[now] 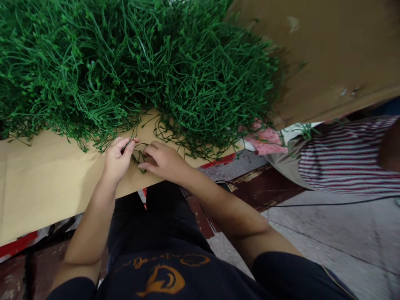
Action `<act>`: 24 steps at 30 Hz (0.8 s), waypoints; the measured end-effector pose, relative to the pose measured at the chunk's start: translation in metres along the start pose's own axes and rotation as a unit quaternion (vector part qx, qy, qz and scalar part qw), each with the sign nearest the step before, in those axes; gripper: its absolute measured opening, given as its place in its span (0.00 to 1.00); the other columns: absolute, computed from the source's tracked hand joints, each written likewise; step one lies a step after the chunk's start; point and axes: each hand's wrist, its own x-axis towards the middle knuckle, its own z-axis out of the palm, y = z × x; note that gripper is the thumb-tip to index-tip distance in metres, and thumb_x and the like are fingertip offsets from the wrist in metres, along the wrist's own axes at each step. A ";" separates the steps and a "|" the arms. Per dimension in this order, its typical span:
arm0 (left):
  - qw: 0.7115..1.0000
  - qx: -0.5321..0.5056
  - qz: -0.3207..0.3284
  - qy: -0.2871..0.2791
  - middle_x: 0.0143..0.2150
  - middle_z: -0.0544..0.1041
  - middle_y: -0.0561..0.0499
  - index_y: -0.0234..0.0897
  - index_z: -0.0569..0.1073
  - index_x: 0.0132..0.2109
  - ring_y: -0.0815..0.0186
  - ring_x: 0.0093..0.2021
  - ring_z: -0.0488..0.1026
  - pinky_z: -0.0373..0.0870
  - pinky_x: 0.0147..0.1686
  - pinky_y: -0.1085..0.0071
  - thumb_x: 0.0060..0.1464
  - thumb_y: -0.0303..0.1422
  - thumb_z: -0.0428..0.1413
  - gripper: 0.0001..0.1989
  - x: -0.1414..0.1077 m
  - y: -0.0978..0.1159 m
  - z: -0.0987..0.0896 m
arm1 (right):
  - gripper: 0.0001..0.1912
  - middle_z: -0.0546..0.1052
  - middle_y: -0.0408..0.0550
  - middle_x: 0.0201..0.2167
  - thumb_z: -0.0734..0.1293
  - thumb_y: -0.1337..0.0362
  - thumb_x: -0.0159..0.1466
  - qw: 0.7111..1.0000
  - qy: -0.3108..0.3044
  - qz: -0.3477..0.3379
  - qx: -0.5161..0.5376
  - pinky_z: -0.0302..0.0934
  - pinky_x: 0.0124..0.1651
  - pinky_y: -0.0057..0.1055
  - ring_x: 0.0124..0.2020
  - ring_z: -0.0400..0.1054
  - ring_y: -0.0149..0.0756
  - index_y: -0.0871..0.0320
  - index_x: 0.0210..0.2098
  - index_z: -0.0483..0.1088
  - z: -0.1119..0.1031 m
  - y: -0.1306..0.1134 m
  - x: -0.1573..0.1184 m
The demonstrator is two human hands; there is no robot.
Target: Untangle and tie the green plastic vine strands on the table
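My left hand (120, 156) is closed in a pinch on a thin green stem, above the tan board (37, 179). Just to its right, my right hand (159, 160) has its thumb and fingers apart, curved around a few loose green stems (137, 156) lying on the board. Whether its fingertips touch one of them is too small to tell. A large heap of green plastic-looking stems (187, 71) fills the far side of the board, right in front of both hands.
A brown board (337, 54) rises at the upper right. Beside it are a pink cloth (265, 139) and a person in a striped shirt (340, 156). A black cable (328, 204) crosses above the grey floor (328, 233). Red material (18, 246) shows under the board's left edge.
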 end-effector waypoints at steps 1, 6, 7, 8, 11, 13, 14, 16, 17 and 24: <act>1.000 0.008 0.007 0.001 0.34 0.74 0.49 0.33 0.77 0.39 0.68 0.38 0.71 0.66 0.42 0.71 0.55 0.35 0.52 0.12 -0.001 0.000 0.000 | 0.21 0.70 0.55 0.39 0.65 0.51 0.59 1.000 -0.008 0.011 -0.015 0.57 0.43 0.34 0.41 0.64 0.41 0.64 0.41 0.69 0.000 -0.003 0.000; 0.998 0.039 0.044 -0.006 0.37 0.74 0.48 0.35 0.76 0.39 0.67 0.39 0.71 0.66 0.43 0.71 0.59 0.36 0.48 0.14 -0.005 -0.001 0.000 | 0.14 0.71 0.55 0.37 0.63 0.57 0.60 0.996 -0.025 0.052 -0.073 0.55 0.40 0.33 0.41 0.65 0.43 0.63 0.37 0.69 -0.002 -0.012 0.004; 0.998 0.040 0.044 -0.008 0.37 0.74 0.48 0.35 0.76 0.40 0.67 0.39 0.71 0.66 0.43 0.70 0.60 0.37 0.47 0.15 -0.006 -0.001 0.001 | 0.11 0.72 0.55 0.37 0.62 0.61 0.60 0.996 -0.029 0.053 -0.068 0.55 0.39 0.32 0.41 0.65 0.42 0.62 0.36 0.69 -0.003 -0.011 0.004; 0.998 0.038 0.042 -0.006 0.37 0.73 0.47 0.35 0.76 0.41 0.67 0.39 0.70 0.66 0.43 0.70 0.60 0.37 0.46 0.15 -0.006 -0.001 0.001 | 0.09 0.72 0.54 0.36 0.60 0.64 0.60 0.996 -0.032 0.052 -0.059 0.54 0.39 0.31 0.40 0.66 0.40 0.62 0.35 0.69 -0.004 -0.009 0.005; 0.999 0.027 0.040 0.005 0.37 0.72 0.47 0.35 0.76 0.42 0.67 0.39 0.70 0.66 0.43 0.70 0.61 0.38 0.45 0.17 -0.007 0.000 0.000 | 0.07 0.72 0.52 0.34 0.59 0.68 0.60 0.998 -0.023 0.044 -0.032 0.53 0.38 0.29 0.36 0.65 0.35 0.62 0.31 0.68 -0.009 0.002 0.003; 0.999 0.021 0.042 0.011 0.37 0.72 0.47 0.35 0.76 0.42 0.67 0.39 0.69 0.65 0.43 0.69 0.61 0.38 0.45 0.17 -0.007 0.001 0.000 | 0.06 0.72 0.51 0.32 0.59 0.69 0.60 0.999 0.001 0.051 0.000 0.52 0.36 0.29 0.34 0.64 0.33 0.62 0.29 0.66 -0.013 0.013 0.000; 0.999 0.020 0.044 0.013 0.37 0.72 0.47 0.35 0.76 0.42 0.67 0.39 0.69 0.65 0.43 0.69 0.61 0.38 0.44 0.18 -0.007 0.000 0.000 | 0.05 0.72 0.50 0.31 0.59 0.69 0.60 0.998 0.017 0.060 0.029 0.52 0.35 0.28 0.32 0.63 0.32 0.61 0.29 0.65 -0.014 0.018 -0.002; 0.999 0.020 0.045 0.015 0.38 0.71 0.47 0.36 0.76 0.42 0.67 0.40 0.69 0.65 0.44 0.68 0.61 0.39 0.44 0.18 -0.007 0.000 0.001 | 0.05 0.72 0.48 0.29 0.58 0.69 0.61 0.988 0.043 0.083 0.122 0.53 0.33 0.27 0.28 0.63 0.30 0.60 0.29 0.62 -0.014 0.026 -0.006; 0.999 0.021 0.045 0.015 0.38 0.71 0.47 0.36 0.75 0.42 0.66 0.40 0.69 0.65 0.44 0.68 0.61 0.39 0.43 0.18 -0.007 -0.001 0.001 | 0.04 0.72 0.47 0.29 0.57 0.69 0.62 0.979 0.056 0.092 0.171 0.54 0.32 0.26 0.27 0.63 0.29 0.60 0.30 0.61 -0.014 0.028 -0.008; 0.998 0.013 0.055 0.033 0.37 0.69 0.47 0.34 0.75 0.43 0.68 0.38 0.68 0.65 0.41 0.70 0.62 0.39 0.42 0.19 -0.006 -0.004 0.001 | 0.12 0.71 0.54 0.39 0.65 0.61 0.58 0.992 0.080 0.092 0.037 0.56 0.38 0.32 0.36 0.65 0.37 0.62 0.38 0.65 -0.001 0.007 -0.003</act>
